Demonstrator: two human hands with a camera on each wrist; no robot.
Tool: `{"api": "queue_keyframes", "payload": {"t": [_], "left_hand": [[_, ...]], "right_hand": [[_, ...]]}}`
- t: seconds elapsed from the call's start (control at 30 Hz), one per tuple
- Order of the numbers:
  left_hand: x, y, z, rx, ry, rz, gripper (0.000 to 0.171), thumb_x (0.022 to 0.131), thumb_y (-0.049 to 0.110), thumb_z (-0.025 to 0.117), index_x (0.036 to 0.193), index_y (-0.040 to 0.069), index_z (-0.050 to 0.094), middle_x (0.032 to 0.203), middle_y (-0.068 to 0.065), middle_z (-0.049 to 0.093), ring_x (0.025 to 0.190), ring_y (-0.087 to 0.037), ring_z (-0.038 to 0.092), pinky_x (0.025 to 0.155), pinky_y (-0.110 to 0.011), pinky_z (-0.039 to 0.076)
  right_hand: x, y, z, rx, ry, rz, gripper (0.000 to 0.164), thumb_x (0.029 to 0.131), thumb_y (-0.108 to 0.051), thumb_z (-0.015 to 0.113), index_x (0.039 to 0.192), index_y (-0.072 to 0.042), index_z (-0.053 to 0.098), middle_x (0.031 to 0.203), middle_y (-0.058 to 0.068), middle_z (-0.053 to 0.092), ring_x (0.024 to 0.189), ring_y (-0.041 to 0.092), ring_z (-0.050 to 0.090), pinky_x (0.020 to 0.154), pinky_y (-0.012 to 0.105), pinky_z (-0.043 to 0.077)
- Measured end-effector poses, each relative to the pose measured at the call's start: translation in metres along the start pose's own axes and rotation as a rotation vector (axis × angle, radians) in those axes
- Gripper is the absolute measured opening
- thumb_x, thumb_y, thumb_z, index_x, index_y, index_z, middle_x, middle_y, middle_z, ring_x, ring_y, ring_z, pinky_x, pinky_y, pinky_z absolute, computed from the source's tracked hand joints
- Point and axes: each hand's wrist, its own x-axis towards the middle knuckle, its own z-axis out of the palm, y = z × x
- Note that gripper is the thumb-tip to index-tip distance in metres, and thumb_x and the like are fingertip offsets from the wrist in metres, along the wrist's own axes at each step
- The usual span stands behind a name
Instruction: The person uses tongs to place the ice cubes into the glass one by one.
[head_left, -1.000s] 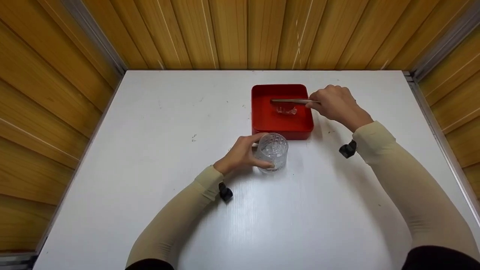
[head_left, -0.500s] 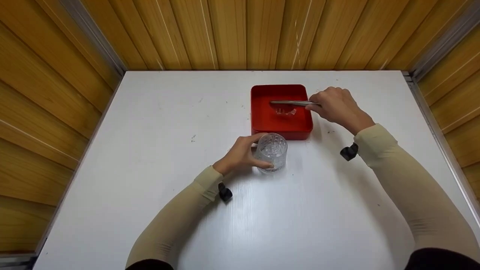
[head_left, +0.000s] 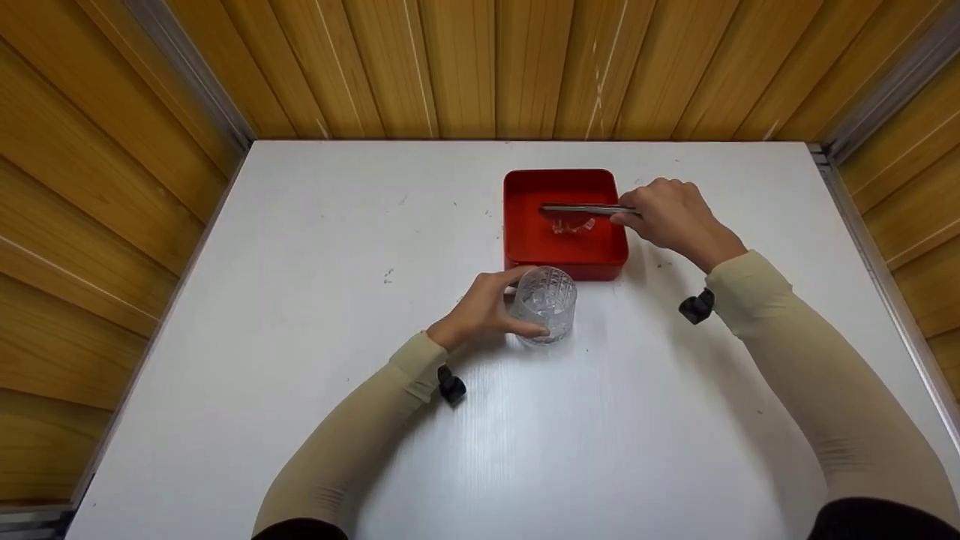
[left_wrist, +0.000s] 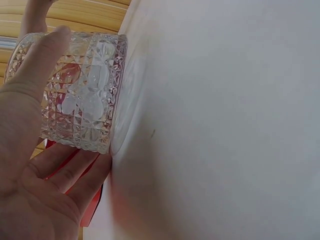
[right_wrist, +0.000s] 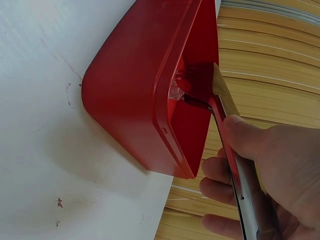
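Note:
My left hand (head_left: 480, 309) holds a clear cut-glass tumbler (head_left: 553, 304) upright on the white table, thumb on the near side and fingers on the far side. Through its patterned wall in the left wrist view, the tumbler (left_wrist: 85, 95) shows clear lumps that look like ice cubes. Metal tongs (head_left: 581, 209) are gripped in my right hand (head_left: 667, 214), their ends reaching over and into a square red box (head_left: 566, 270). Inside the box lie clear ice-like pieces (head_left: 574, 226), just below the tongs. In the right wrist view the tongs' tips (right_wrist: 200, 85) are near a clear piece (right_wrist: 176, 92).
The white table (head_left: 337, 240) carries small dark marks (head_left: 388, 276). Yellow wooden panels (head_left: 450, 71) stand behind it and on both sides. The red box is just beyond the tumbler. A small black camera sits at each wrist.
My right hand and the tongs have shifted slightly toward me, lower over the clear pieces in the box. The left hand and the tumbler have stayed in place.

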Motion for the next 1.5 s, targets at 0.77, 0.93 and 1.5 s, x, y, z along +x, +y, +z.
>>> {"api": "queue_keyframes", "payload": {"t": [0.77, 0.93, 1.5], "left_hand": [[0.001, 0.000, 0.001, 0.013, 0.006, 0.001, 0.088, 0.068, 0.031, 0.098, 0.144, 0.011, 0.059, 0.129, -0.002, 0.069, 0.114, -0.013, 0.064, 0.099, -0.024, 0.052], [0.001, -0.001, 0.001, 0.005, 0.005, 0.008, 0.087, 0.068, 0.029, 0.098, 0.144, 0.010, 0.059, 0.129, -0.002, 0.069, 0.115, -0.013, 0.064, 0.099, -0.024, 0.053], [0.000, 0.000, 0.001, 0.010, 0.003, 0.005, 0.086, 0.068, 0.028, 0.098, 0.143, 0.008, 0.059, 0.129, -0.004, 0.069, 0.113, -0.014, 0.064, 0.099, -0.024, 0.053]], "right_hand": [[-0.007, -0.006, -0.010, -0.020, 0.078, -0.033, 0.021, 0.096, -0.018, 0.074, 0.109, -0.002, 0.078, 0.087, 0.012, 0.076, 0.073, 0.028, 0.056, 0.060, 0.037, 0.044], [-0.013, -0.010, -0.014, -0.018, 0.104, -0.049, 0.019, 0.097, -0.019, 0.073, 0.107, -0.003, 0.079, 0.082, 0.010, 0.074, 0.071, 0.027, 0.055, 0.060, 0.037, 0.043], [-0.045, -0.030, -0.027, -0.013, 0.261, -0.201, 0.013, 0.091, -0.013, 0.079, 0.102, -0.006, 0.080, 0.073, 0.006, 0.069, 0.060, 0.019, 0.051, 0.051, 0.032, 0.041]]}}
